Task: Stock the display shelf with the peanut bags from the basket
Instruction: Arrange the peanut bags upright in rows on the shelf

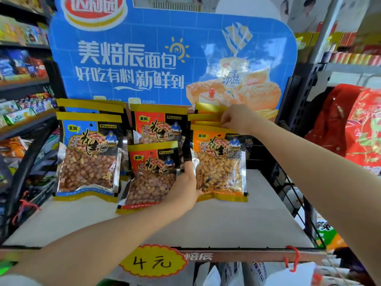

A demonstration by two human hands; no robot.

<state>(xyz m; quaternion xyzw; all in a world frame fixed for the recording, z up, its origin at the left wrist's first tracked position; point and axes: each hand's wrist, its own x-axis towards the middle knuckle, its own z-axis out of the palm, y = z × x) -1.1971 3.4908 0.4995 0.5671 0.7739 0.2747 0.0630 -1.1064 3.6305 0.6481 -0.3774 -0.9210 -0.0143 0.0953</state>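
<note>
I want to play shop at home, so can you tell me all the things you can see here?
blue peanut bags: at least two, blue label, left of shelf, one behind the other
red peanut bags: two, red label, middle, front one lower
orange peanut bags: one in front, a few gold tops behind, right of middle
shelf: one, white, under the bags
bread sign: one, blue, behind the bags
price tag: one, yellow, shelf's front edge
red packages: several, far right
left hand: between the front red and orange bags
right hand: pinching the gold tops of the back orange bags
</note>
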